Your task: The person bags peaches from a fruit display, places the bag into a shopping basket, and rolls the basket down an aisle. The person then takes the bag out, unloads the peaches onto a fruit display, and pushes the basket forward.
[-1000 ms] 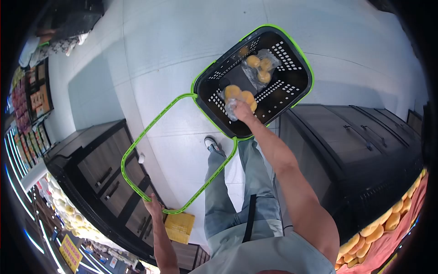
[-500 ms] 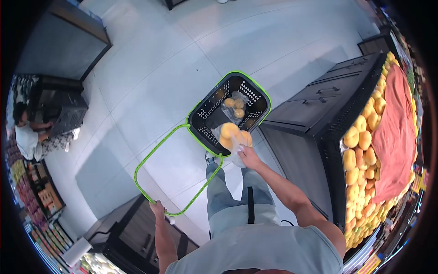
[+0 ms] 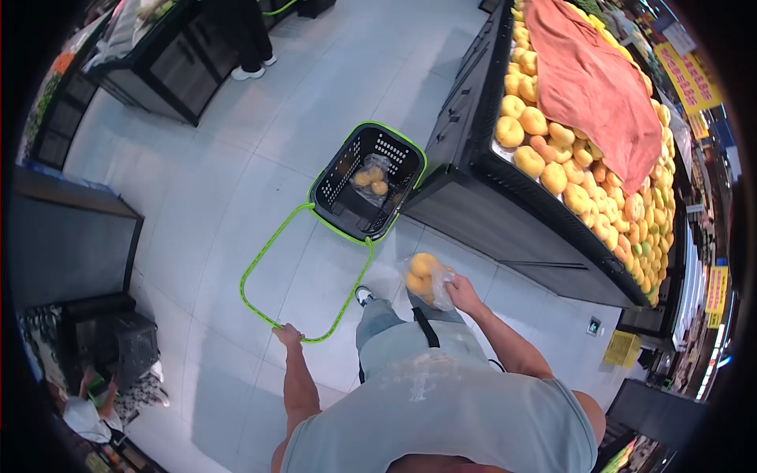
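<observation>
My left hand (image 3: 289,335) is closed round the long green pull handle (image 3: 254,272) of a black shopping basket. The basket (image 3: 402,162) has a green rim and stands on the floor in front of me. Inside it lies a clear plastic bag of round yellowish-brown fruit (image 3: 372,181). My right hand (image 3: 464,292) grips the gathered top of another clear plastic bag, which holds several yellow peaches (image 3: 423,273). That bag hangs in front of my legs, apart from the basket and nearer to me.
To the right, a dark display stand (image 3: 465,197) is piled with yellow peaches (image 3: 552,177), partly under a reddish cloth (image 3: 583,94). Another person (image 3: 87,414) is at the lower left beside a dark crate (image 3: 136,343). Another person's legs (image 3: 236,39) show at the top left.
The view has turned, bringing the peach stand further forward. My right hand has drawn the bag of peaches from over the basket's near edge to beside my legs. My left hand keeps the handle.
</observation>
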`<move>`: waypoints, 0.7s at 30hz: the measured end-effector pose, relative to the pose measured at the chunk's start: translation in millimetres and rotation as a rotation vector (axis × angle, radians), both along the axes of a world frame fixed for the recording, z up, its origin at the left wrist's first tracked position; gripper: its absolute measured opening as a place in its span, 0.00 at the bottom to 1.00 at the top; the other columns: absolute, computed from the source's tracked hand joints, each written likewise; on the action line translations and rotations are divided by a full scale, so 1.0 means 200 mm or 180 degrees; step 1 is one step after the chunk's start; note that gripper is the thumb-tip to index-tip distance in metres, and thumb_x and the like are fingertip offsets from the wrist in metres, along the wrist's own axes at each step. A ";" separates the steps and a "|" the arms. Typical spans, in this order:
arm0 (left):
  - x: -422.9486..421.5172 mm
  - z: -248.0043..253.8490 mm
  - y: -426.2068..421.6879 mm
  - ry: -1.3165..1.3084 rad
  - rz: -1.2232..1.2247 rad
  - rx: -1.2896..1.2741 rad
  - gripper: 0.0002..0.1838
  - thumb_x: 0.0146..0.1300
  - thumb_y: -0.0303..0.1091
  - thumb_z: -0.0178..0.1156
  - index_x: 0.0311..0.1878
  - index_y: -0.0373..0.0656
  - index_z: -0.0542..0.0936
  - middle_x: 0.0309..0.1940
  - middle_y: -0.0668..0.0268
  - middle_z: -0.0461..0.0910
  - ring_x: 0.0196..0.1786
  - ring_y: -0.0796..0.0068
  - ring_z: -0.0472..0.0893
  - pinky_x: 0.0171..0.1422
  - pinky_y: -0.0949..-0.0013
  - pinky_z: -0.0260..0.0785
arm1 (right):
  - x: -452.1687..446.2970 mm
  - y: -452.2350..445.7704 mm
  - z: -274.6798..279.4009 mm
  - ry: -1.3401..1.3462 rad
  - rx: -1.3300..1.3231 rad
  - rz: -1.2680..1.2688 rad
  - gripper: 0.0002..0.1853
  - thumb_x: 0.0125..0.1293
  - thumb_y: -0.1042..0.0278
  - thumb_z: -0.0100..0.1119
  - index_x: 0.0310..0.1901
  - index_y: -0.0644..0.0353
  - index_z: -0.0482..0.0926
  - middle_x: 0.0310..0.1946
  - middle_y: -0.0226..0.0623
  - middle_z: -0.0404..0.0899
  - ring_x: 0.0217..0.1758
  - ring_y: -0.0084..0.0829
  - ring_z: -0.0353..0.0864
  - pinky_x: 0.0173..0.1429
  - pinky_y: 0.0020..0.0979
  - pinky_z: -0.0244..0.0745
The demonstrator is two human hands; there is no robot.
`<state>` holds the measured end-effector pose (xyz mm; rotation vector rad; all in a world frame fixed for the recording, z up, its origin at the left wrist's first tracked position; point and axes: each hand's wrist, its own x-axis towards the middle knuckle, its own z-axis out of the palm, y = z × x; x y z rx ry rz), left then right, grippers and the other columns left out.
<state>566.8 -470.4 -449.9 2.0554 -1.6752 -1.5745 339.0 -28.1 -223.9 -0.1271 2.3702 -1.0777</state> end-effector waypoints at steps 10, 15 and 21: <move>-0.47 0.23 0.02 0.0253 0.0418 0.0802 0.29 0.62 0.23 0.43 0.66 0.49 0.49 0.43 0.54 0.65 0.31 0.63 0.74 0.35 0.45 0.77 | 0.17 0.18 -0.01 0.0467 -0.0217 -0.1427 0.13 0.64 0.70 0.47 0.45 0.66 0.78 0.38 0.51 0.82 0.46 0.47 0.82 0.52 0.41 0.74; -0.67 0.12 0.05 0.0246 0.0328 0.1165 0.24 0.64 0.25 0.44 0.63 0.43 0.54 0.42 0.56 0.66 0.34 0.61 0.75 0.39 0.45 0.77 | 0.20 0.27 -0.05 0.0574 -0.0135 -0.1936 0.13 0.63 0.70 0.48 0.45 0.67 0.78 0.36 0.51 0.82 0.43 0.47 0.83 0.49 0.40 0.75; -0.83 0.03 0.20 0.0576 0.0256 0.1412 0.24 0.62 0.24 0.48 0.60 0.39 0.54 0.40 0.52 0.68 0.34 0.55 0.76 0.34 0.48 0.75 | 0.18 0.40 -0.06 0.0647 -0.0318 -0.2265 0.14 0.64 0.70 0.45 0.43 0.68 0.78 0.34 0.43 0.82 0.38 0.33 0.81 0.47 0.36 0.73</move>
